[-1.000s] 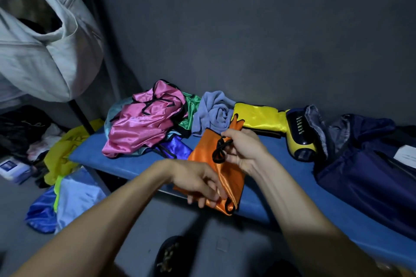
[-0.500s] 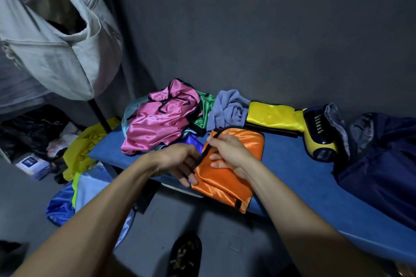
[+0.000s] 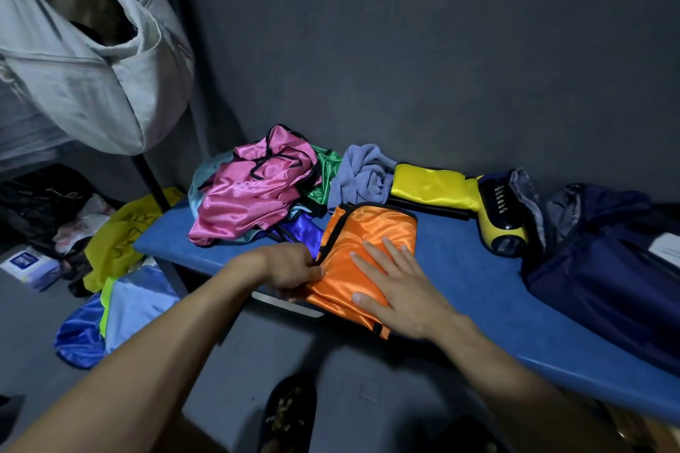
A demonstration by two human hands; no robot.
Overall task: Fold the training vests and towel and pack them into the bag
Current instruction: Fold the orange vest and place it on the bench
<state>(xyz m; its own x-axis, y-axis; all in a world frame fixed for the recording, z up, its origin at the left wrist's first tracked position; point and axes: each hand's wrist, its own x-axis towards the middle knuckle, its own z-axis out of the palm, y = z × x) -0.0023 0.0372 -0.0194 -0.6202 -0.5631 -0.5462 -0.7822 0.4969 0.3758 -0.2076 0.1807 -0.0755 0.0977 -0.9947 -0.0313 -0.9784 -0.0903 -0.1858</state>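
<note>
The orange vest [image 3: 368, 235] lies folded on the blue surface [image 3: 460, 268]. The right hand [image 3: 395, 290] presses flat on it, fingers straight. The left hand [image 3: 290, 268] pinches its left edge. The yellow cloth [image 3: 121, 232] nearby has dark scribbled writing, too blurry to read.

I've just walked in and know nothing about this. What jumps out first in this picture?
The bright orange vest on the near edge of the blue bench: the right hand lies flat on it while the left hand pinches its left edge. Behind it, a crumpled pink vest tops a heap of shiny cloth, with a grey-blue towel and a folded yellow vest along the wall.
</note>
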